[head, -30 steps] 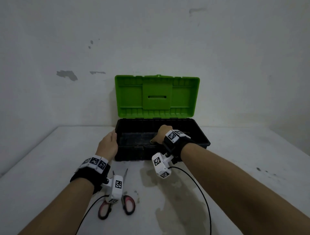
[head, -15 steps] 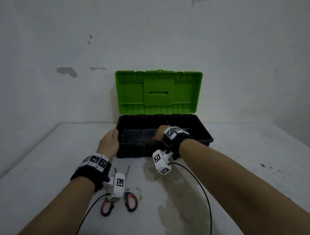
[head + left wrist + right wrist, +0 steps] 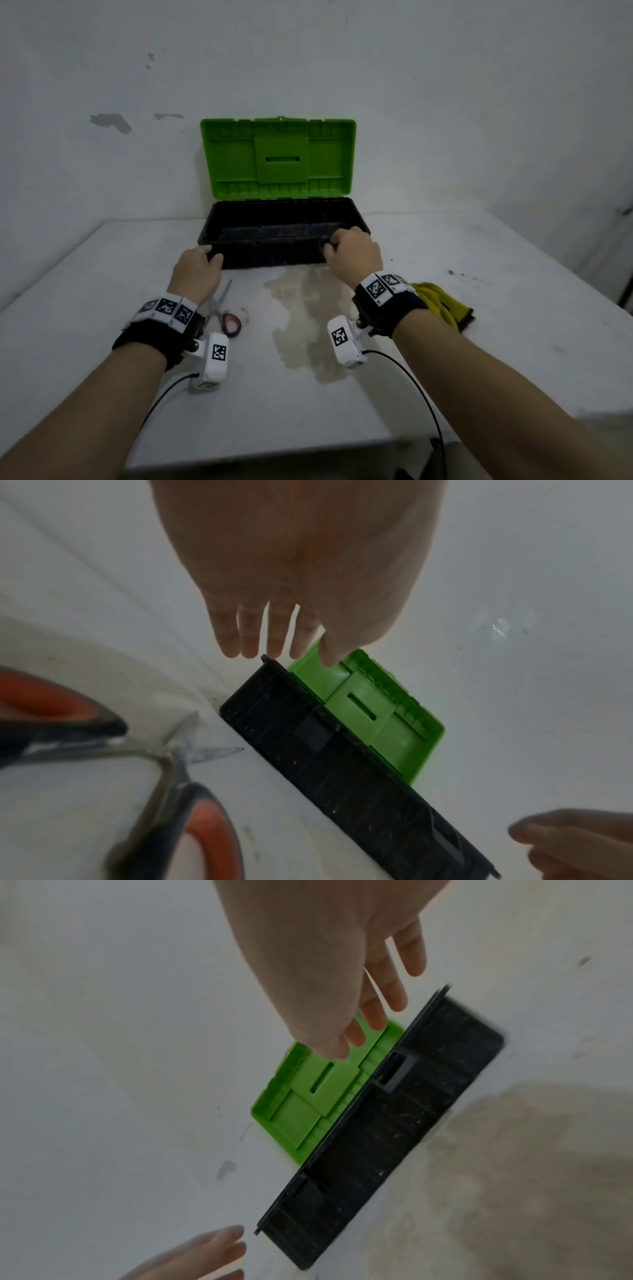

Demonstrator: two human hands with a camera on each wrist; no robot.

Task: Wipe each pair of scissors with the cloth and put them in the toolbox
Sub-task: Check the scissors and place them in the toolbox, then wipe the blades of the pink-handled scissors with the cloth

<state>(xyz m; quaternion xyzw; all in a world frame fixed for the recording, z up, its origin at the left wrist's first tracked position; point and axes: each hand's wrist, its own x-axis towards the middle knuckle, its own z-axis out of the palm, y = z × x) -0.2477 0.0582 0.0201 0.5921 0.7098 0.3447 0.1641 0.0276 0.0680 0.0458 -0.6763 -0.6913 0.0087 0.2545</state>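
The toolbox (image 3: 270,251) has a black base and a green lid (image 3: 277,157) standing open against the wall; I see nothing inside it. My left hand (image 3: 197,265) rests at its front left corner, the straight fingertips (image 3: 274,647) touching the rim. At the front right corner is my right hand (image 3: 352,255), whose fingers (image 3: 394,996) are loosely extended near the rim and blurred. One pair of red-handled scissors (image 3: 224,308) lies on the table under my left wrist, blades towards the box. A yellow cloth (image 3: 442,305) lies crumpled beside my right wrist.
The white table (image 3: 496,342) carries a brownish stain (image 3: 308,308) in front of the box. A white wall stands close behind the toolbox. The table's front edge (image 3: 274,455) lies near my forearms, and cables trail from both wrist cameras.
My right hand has come out of the toolbox and moved right to its front right corner. The left hand stays at the left corner. The view has tilted down, and the cloth now shows.
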